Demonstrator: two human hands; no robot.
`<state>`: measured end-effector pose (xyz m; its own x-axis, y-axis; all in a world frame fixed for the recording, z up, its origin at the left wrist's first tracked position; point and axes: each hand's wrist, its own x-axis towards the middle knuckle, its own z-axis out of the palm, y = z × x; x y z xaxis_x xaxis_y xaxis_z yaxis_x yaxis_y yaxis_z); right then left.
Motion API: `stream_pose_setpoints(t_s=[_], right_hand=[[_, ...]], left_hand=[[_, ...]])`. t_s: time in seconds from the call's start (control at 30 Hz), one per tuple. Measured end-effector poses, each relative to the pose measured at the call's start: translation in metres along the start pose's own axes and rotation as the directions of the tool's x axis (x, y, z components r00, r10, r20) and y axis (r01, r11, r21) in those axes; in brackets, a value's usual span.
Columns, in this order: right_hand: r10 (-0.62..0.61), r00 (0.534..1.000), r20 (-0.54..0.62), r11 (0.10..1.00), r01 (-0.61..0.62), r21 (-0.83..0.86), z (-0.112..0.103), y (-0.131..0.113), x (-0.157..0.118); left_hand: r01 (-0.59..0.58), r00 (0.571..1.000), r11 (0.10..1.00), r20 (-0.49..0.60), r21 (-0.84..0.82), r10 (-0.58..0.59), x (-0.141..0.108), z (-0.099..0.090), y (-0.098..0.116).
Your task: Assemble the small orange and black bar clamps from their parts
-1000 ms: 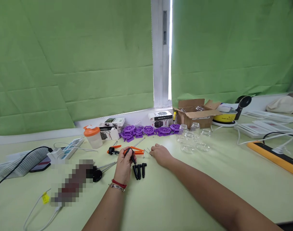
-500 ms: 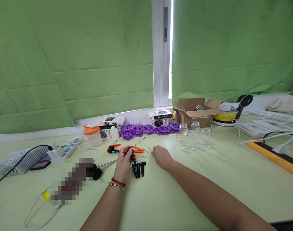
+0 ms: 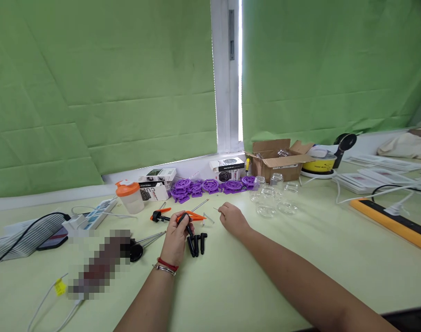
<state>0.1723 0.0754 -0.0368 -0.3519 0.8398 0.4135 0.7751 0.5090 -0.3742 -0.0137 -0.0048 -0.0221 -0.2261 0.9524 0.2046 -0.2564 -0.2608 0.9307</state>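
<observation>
My left hand (image 3: 176, 235) is closed around a black plastic part (image 3: 184, 222), with an orange piece (image 3: 196, 216) just beyond its fingers. To the right, my right hand (image 3: 233, 219) pinches a thin metal pin (image 3: 216, 209) by one end. Small metal rods (image 3: 208, 218) lie between the two hands. Several short black tubular parts (image 3: 196, 245) rest on the table below my left fingers. Left of that hand lies another black and orange part (image 3: 157, 216). A long thin metal rod (image 3: 200, 205) is on the table behind.
Purple plastic wheels (image 3: 210, 186) line the back, near small boxes (image 3: 227, 169). Clear glass cups (image 3: 266, 203) stand before an open carton (image 3: 279, 166). A shaker bottle (image 3: 130, 197) and power strip (image 3: 99, 214) are left; an orange-edged strip (image 3: 390, 226) is right.
My right hand has lifted a little off the table with a thin metal pin in its fingertips. My left hand keeps its hold. The view has shifted slightly.
</observation>
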Motion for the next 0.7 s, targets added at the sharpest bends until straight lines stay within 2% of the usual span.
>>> stream_pose_setpoints(t_s=[0.1, 0.2, 0.33, 0.43, 0.5, 0.57, 0.7], right_hand=[[0.062, 0.987, -0.148, 0.976, -0.028, 0.218, -0.009, 0.006, 0.0], [0.2, 0.95, -0.241, 0.905, -0.085, 0.417, -0.016, 0.017, 0.002], [0.4, 0.899, -0.175, 0.715, -0.187, 0.674, -0.024, 0.031, 0.008], [0.469, 0.873, -0.131, 0.555, -0.177, 0.813, -0.032, 0.034, 0.011], [0.467, 0.875, -0.124, 0.479, -0.133, 0.868, -0.04, 0.03, 0.012], [0.42, 0.901, -0.105, 0.428, -0.095, 0.899, -0.047, 0.021, 0.01], [0.254, 0.967, -0.039, 0.393, -0.066, 0.917, -0.056, -0.002, 0.002]], left_hand=[[0.025, 0.999, 1.0, 0.035, -0.002, -0.024, -0.002, 0.001, 0.002], [0.069, 0.992, 0.998, 0.105, 0.011, -0.07, -0.006, 0.003, 0.004], [0.118, 0.97, 0.992, 0.208, 0.048, -0.126, -0.011, 0.007, 0.005], [0.134, 0.955, 0.987, 0.254, 0.084, -0.151, -0.013, 0.01, 0.003], [0.144, 0.945, 0.982, 0.276, 0.123, -0.173, -0.014, 0.011, 0.003], [0.147, 0.934, 0.974, 0.299, 0.171, -0.193, -0.016, 0.011, 0.002], [0.129, 0.905, 0.954, 0.362, 0.271, -0.225, -0.018, 0.013, 0.004]])
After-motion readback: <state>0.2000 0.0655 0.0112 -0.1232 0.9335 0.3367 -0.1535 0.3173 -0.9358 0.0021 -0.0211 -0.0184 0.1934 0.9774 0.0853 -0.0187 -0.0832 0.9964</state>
